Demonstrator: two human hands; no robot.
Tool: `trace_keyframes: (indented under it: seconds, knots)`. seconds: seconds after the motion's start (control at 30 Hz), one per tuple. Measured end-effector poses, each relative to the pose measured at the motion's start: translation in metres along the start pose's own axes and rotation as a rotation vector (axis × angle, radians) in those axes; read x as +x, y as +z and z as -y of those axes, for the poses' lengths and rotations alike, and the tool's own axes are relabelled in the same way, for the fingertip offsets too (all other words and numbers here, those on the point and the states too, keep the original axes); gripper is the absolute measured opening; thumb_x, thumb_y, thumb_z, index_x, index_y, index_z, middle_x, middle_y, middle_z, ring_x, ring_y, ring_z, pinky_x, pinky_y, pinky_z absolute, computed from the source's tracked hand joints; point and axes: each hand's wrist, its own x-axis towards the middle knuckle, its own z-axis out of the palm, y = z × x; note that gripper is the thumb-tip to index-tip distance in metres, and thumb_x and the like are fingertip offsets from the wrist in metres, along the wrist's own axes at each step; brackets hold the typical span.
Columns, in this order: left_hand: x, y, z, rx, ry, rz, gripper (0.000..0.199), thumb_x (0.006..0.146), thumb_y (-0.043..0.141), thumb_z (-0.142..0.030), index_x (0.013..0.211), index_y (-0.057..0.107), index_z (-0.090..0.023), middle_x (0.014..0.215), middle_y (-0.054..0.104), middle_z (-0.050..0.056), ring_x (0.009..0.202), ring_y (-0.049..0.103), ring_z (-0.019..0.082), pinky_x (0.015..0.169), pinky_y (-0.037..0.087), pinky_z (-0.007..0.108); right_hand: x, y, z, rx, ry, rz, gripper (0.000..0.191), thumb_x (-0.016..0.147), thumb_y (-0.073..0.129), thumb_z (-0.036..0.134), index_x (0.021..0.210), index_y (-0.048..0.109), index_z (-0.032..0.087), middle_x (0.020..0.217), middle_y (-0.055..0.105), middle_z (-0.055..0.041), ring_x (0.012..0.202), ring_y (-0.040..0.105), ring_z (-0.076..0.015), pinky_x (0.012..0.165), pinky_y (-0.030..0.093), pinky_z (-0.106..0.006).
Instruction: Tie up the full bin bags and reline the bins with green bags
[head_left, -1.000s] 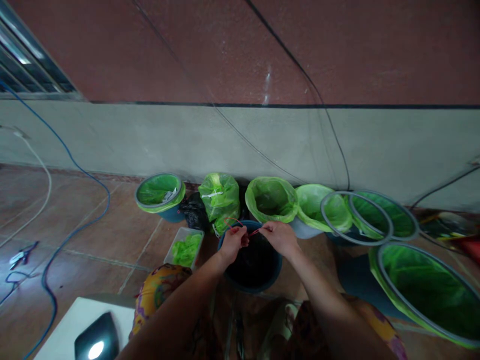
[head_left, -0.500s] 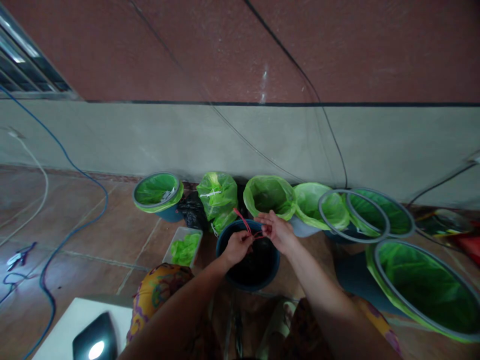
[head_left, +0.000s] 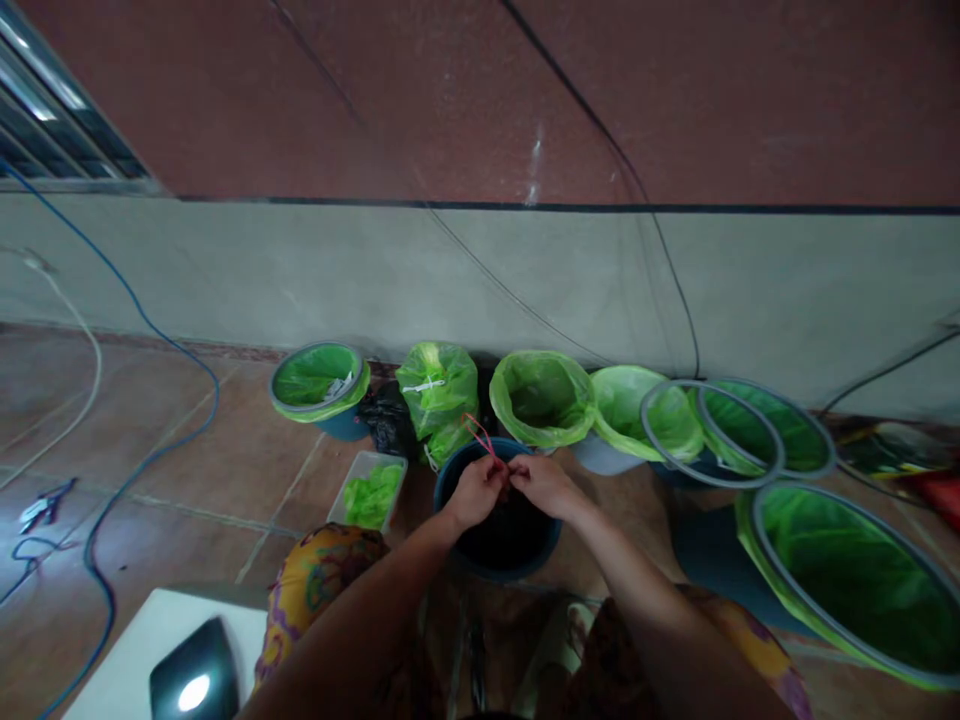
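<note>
A thin red tie [head_left: 480, 432] loops up above a dark blue bucket [head_left: 501, 572] that stands on the floor between my knees. My left hand [head_left: 477, 490] pinches the tie over the bucket's mouth. Close beside it, my right hand [head_left: 543, 482] has its fingertips closed on the same tie. Something dark fills the inside of the bucket, too dim to make out. A clear tray [head_left: 337, 509] with green plastic pieces [head_left: 370, 495] sits on the floor left of the bucket.
Along the wall stand a lined bin [head_left: 346, 422], a tied green bag [head_left: 442, 385], a black bag [head_left: 386, 420] and several green-lined bins. A large lined bin [head_left: 847, 580] is at the right. A phone [head_left: 196, 672] lies on a white surface [head_left: 120, 665] at lower left.
My right hand has moved down and left to my left hand, and its spread fingers have closed. The upper part of the red tie now forms a loop.
</note>
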Motion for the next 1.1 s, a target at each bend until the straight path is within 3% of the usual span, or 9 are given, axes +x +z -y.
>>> trace_keyframes:
  seconds: [0.27, 0.4, 0.6, 0.8, 0.97, 1.1]
  knots:
    - [-0.001, 0.003, -0.007, -0.077, -0.205, -0.119, 0.005, 0.075, 0.055, -0.012, 0.073, 0.057, -0.017, 0.06, 0.061, -0.003, 0.052, 0.059, 0.01, 0.05, 0.043, 0.02, -0.004, -0.006, 0.016, -0.144, 0.187, -0.006, 0.018, 0.077, 0.057, 0.019, 0.075, 0.075, 0.017, 0.069, 0.071, -0.0035, 0.066, 0.061, -0.0141, 0.061, 0.037, -0.024]
    - [-0.003, -0.001, -0.012, -0.213, -0.25, -0.155, 0.004, 0.067, 0.062, -0.012, 0.07, 0.063, -0.014, 0.062, 0.064, -0.001, 0.057, 0.059, 0.011, 0.056, 0.045, 0.022, -0.007, -0.006, 0.018, -0.103, 0.189, 0.007, 0.017, 0.078, 0.06, 0.025, 0.075, 0.075, 0.018, 0.065, 0.069, -0.0023, 0.06, 0.06, -0.013, 0.059, 0.037, -0.024]
    - [0.0, -0.008, -0.008, -0.005, -0.041, -0.145, 0.008, 0.058, 0.062, -0.008, 0.057, 0.063, -0.016, 0.061, 0.062, -0.002, 0.062, 0.056, 0.012, 0.064, 0.045, 0.024, -0.006, -0.004, 0.013, -0.079, 0.179, 0.101, 0.014, 0.076, 0.063, 0.026, 0.076, 0.075, 0.019, 0.07, 0.071, -0.0027, 0.065, 0.062, -0.0147, 0.061, 0.039, -0.025]
    - [-0.001, -0.01, -0.006, 0.21, 0.157, -0.063, 0.008, 0.068, 0.059, -0.012, 0.071, 0.064, -0.018, 0.069, 0.062, -0.001, 0.068, 0.056, 0.012, 0.066, 0.044, 0.023, -0.001, -0.003, 0.009, -0.099, 0.098, -0.041, 0.027, 0.083, 0.048, 0.014, 0.094, 0.072, 0.018, 0.097, 0.073, -0.0065, 0.09, 0.063, -0.017, 0.077, 0.041, -0.026]
    - [-0.003, -0.007, -0.006, 0.239, 0.231, -0.09, 0.019, 0.073, 0.05, -0.009, 0.08, 0.064, -0.018, 0.08, 0.065, 0.001, 0.076, 0.058, 0.013, 0.074, 0.047, 0.024, 0.002, 0.004, 0.006, -0.031, 0.047, 0.03, 0.024, 0.081, 0.045, 0.01, 0.084, 0.069, 0.016, 0.083, 0.07, -0.0051, 0.076, 0.06, -0.0146, 0.07, 0.04, -0.024]
    - [-0.005, -0.005, -0.008, 0.222, 0.241, -0.157, 0.015, 0.078, 0.05, -0.013, 0.082, 0.064, -0.018, 0.083, 0.066, 0.001, 0.08, 0.06, 0.013, 0.077, 0.048, 0.025, 0.003, 0.008, 0.005, 0.162, 0.081, 0.03, 0.022, 0.081, 0.044, 0.01, 0.078, 0.065, 0.015, 0.068, 0.063, -0.0006, 0.063, 0.056, -0.0114, 0.06, 0.039, -0.023]
